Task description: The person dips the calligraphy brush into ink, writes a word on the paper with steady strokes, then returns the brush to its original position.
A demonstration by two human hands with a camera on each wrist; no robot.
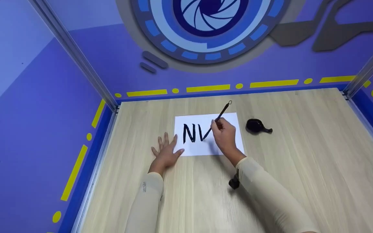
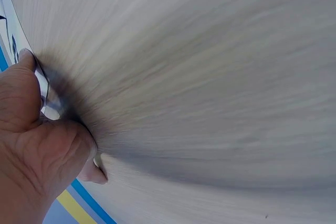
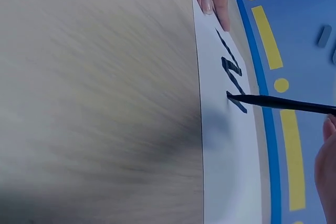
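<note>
A white sheet of paper (image 1: 202,150) lies on the wooden table, bearing thick black strokes: an N (image 1: 189,133) and, right of it, a slanting line. My right hand (image 1: 224,134) pinches a black writing brush (image 1: 224,110) with a small loop at its top end. The brush tip (image 3: 233,96) touches the paper at the foot of the second mark's stroke. With fingers spread, my left hand (image 1: 166,152) rests at the sheet's left edge, thumb and fingertips on or beside the paper. In the left wrist view, the left hand (image 2: 47,150) lies against the table surface.
A black, rounded dish with a short spout-like handle (image 1: 255,126) sits right of the paper. Under the right forearm is a small black object (image 1: 234,183), apparently on the wrist. Blue-purple walls (image 1: 173,77) with yellow dashes border the table (image 1: 303,145) at back and sides.
</note>
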